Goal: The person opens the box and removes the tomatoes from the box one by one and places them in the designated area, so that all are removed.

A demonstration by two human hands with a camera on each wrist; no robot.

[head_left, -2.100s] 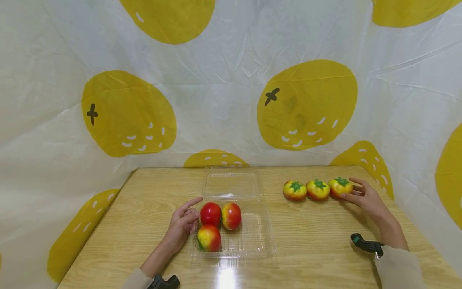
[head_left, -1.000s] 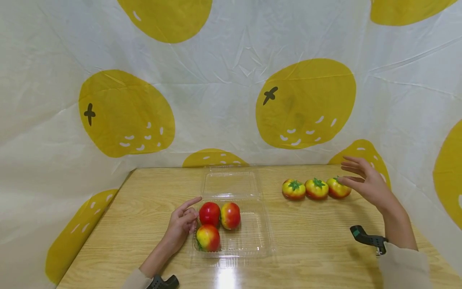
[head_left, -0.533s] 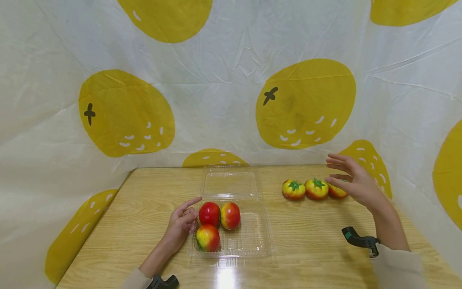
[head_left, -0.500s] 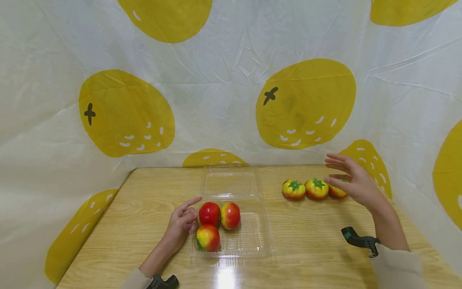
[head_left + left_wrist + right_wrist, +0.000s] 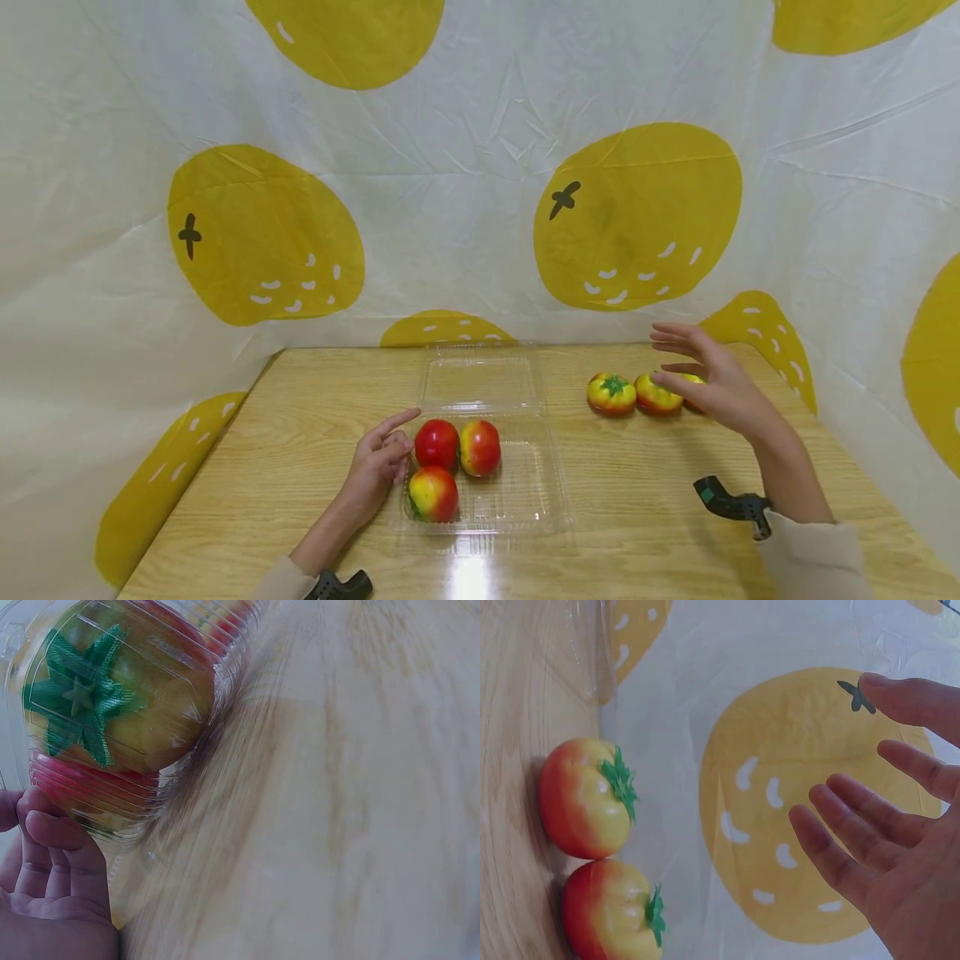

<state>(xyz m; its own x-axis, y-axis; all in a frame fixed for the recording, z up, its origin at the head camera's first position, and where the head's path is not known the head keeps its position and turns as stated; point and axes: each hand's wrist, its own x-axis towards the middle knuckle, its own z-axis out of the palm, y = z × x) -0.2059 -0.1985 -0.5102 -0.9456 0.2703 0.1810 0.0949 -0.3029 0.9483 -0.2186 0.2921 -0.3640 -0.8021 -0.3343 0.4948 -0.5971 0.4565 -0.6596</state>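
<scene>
My left hand (image 5: pixel 371 467) is at the left rim of a clear plastic clamshell container (image 5: pixel 525 500), thumb and fingers pinching its edge while the index finger points out. Three red-and-yellow toy tomatoes sit in the container's left and middle part: a redder one (image 5: pixel 437 443), one beside it (image 5: pixel 480 448) and one nearer (image 5: pixel 433 494). Through the plastic, the left wrist view shows one tomato's (image 5: pixel 176 712) green star leaf. My right hand (image 5: pixel 716 383) hovers, fingers spread and holding nothing, over a row of three more tomatoes: left (image 5: pixel 611 396), middle (image 5: pixel 652 404) and right, partly hidden by the hand.
The container's lid (image 5: pixel 483 383) lies folded back toward the rear of the wooden table (image 5: pixel 315 417). Behind the table hangs a white curtain (image 5: pixel 450 208) printed with yellow fruit. Bare wood lies between the container and the tomato row.
My right hand has lifted off the rightmost tomato, leaving it in the row, and moved left over the row toward the middle one. The left hand has stayed at the container's rim.
</scene>
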